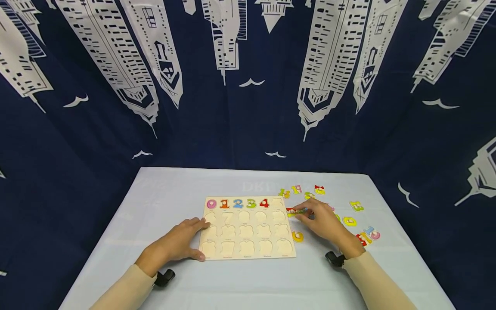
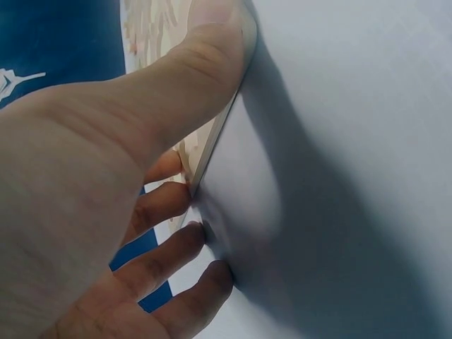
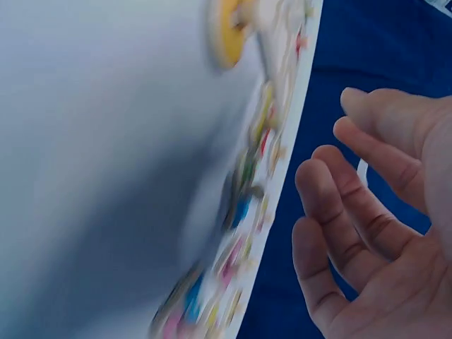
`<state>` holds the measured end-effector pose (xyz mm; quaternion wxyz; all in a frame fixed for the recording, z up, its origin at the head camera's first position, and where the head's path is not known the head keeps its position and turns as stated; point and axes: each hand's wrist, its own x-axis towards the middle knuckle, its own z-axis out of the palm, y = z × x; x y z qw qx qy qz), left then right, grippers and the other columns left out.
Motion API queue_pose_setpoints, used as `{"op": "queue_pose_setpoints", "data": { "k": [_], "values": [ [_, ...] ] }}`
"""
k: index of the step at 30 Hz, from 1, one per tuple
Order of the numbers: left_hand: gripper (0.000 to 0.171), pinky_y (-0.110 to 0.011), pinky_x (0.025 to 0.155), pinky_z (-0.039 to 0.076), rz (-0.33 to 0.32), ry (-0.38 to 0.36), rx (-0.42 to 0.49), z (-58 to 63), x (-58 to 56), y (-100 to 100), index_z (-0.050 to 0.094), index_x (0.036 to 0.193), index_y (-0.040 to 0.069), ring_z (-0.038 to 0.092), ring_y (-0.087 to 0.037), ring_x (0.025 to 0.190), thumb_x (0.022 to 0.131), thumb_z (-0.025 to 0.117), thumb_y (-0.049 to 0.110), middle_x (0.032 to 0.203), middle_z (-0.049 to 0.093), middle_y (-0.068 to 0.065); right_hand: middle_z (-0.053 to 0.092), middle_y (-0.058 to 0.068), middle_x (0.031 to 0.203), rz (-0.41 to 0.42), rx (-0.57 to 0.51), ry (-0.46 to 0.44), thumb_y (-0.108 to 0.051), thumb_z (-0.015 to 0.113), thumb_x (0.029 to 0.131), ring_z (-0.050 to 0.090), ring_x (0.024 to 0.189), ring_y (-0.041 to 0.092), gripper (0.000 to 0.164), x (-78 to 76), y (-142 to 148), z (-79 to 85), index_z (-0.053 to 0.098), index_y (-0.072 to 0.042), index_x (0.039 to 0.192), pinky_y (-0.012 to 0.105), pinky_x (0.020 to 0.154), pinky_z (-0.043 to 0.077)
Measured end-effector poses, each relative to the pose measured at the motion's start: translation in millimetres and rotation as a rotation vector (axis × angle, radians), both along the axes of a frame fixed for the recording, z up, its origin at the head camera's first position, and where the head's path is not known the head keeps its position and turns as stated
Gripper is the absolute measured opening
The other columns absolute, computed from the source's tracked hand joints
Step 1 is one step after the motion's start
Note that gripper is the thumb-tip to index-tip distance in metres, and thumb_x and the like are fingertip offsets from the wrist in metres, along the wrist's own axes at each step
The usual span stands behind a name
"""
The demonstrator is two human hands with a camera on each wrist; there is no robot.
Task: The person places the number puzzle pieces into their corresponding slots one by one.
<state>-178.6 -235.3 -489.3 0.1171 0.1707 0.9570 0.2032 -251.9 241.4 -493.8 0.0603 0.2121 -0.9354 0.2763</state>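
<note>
A wooden number puzzle board [image 1: 252, 228] lies on the table, with number pieces 0 to 4 seated along its top row. My left hand [image 1: 180, 241] spans the board's left edge, fingers spread. Its thumb [image 2: 215, 28] rests at the near corner, and the other fingertips touch the edge and the table. My right hand [image 1: 319, 217] hovers just right of the board, fingers loosely bent over a few red, blue and yellow-green number pieces [image 1: 292, 212]. In the right wrist view nothing shows between the thumb and fingers. A yellow 0-shaped piece [image 1: 297, 237] lies near the board's right edge.
Several colourful number pieces lie scattered on the right, among them a yellow one [image 1: 349, 221], a yellow-green one [image 1: 356, 206] and a red one [image 1: 319, 189]. Others bunch up by the right wrist. A dark blue patterned curtain [image 1: 232, 120] hangs behind the white table [image 1: 174, 185].
</note>
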Motion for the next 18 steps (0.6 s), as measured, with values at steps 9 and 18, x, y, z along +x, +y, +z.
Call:
{"op": "queue_pose_setpoints", "data": {
  "k": [9,18],
  "values": [
    [0.104,-0.077,0.133,0.044,0.0,-0.007,0.003,-3.4,0.0,0,0.063,0.166,0.009,0.05,-0.056,0.164,0.077,0.109,0.038,0.176,0.055,-0.028,0.079,-0.005,0.111,-0.03,0.019,-0.037,-0.017,0.093,0.101,0.063,0.086,-0.001,0.026,34.4,65,-1.6,0.088,-0.017,0.127,0.026,0.08,0.062],
    [0.105,-0.077,0.134,0.044,-0.006,0.004,-0.009,-1.1,-1.7,0,0.062,0.167,0.009,0.049,-0.057,0.165,0.078,0.109,0.04,0.177,0.054,-0.028,0.073,-0.014,0.098,-0.065,0.027,-0.101,-0.021,0.102,0.091,0.057,0.082,-0.002,0.032,65.1,119,-8.0,0.089,-0.024,0.12,0.022,0.072,0.052]
  ]
}}
